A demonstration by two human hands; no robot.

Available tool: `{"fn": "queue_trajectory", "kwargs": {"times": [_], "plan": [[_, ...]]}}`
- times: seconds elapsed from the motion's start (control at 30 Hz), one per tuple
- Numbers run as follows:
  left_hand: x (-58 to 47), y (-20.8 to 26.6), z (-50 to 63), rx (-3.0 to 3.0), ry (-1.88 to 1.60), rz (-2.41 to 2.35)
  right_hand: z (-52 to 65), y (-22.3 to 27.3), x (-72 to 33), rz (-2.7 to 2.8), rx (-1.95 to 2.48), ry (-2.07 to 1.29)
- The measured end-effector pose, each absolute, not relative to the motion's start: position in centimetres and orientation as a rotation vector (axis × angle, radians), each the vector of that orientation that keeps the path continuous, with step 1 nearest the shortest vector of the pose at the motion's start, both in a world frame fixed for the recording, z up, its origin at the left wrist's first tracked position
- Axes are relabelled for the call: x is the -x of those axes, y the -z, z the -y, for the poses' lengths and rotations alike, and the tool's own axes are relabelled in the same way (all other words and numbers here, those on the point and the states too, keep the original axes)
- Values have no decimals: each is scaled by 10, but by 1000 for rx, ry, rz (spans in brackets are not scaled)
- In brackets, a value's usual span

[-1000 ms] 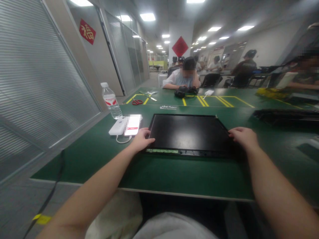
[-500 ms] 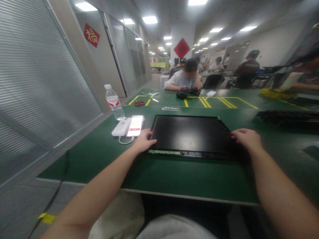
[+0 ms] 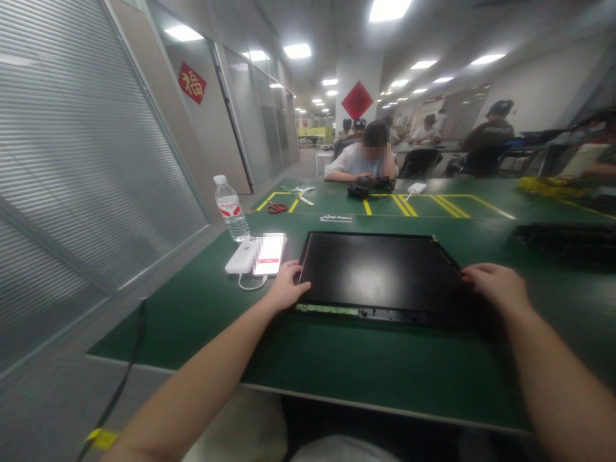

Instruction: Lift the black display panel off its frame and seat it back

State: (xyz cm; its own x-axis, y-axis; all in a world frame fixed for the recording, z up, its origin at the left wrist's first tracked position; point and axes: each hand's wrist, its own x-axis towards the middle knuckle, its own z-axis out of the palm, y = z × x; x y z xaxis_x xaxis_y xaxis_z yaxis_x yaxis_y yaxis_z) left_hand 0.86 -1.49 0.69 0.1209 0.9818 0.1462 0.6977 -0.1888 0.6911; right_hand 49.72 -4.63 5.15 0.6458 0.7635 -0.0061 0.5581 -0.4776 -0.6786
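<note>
A black display panel [image 3: 375,273] lies face up on the green table [image 3: 308,359] in front of me, with a strip of green circuit board [image 3: 327,310] along its near edge. My left hand [image 3: 287,287] grips the panel's left edge, thumb on top and fingers at the side. At the opposite edge, my right hand [image 3: 498,285] pinches the panel's right side between thumb and fingers. The fingertips under the rim are hidden on both sides.
Left of the panel are a phone [image 3: 269,255], a white power bank [image 3: 240,256] with a cable, and a water bottle [image 3: 231,210]. Red-handled scissors [image 3: 277,208] lie farther back. A person [image 3: 360,157] sits across the table behind a black object [image 3: 370,186]. Dark material [image 3: 563,244] lies right.
The whole scene sits slightly lower and farther right as my head view shifts. Both hands keep their hold on the display panel, which shows no clear movement on the table.
</note>
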Motion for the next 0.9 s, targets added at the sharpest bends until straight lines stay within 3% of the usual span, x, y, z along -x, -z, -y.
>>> {"fn": "queue_trajectory", "kwargs": {"times": [0.9], "plan": [[-7,3,38,-1819,-908,-1559,49,-32,-510,1014,2281,-344]]}}
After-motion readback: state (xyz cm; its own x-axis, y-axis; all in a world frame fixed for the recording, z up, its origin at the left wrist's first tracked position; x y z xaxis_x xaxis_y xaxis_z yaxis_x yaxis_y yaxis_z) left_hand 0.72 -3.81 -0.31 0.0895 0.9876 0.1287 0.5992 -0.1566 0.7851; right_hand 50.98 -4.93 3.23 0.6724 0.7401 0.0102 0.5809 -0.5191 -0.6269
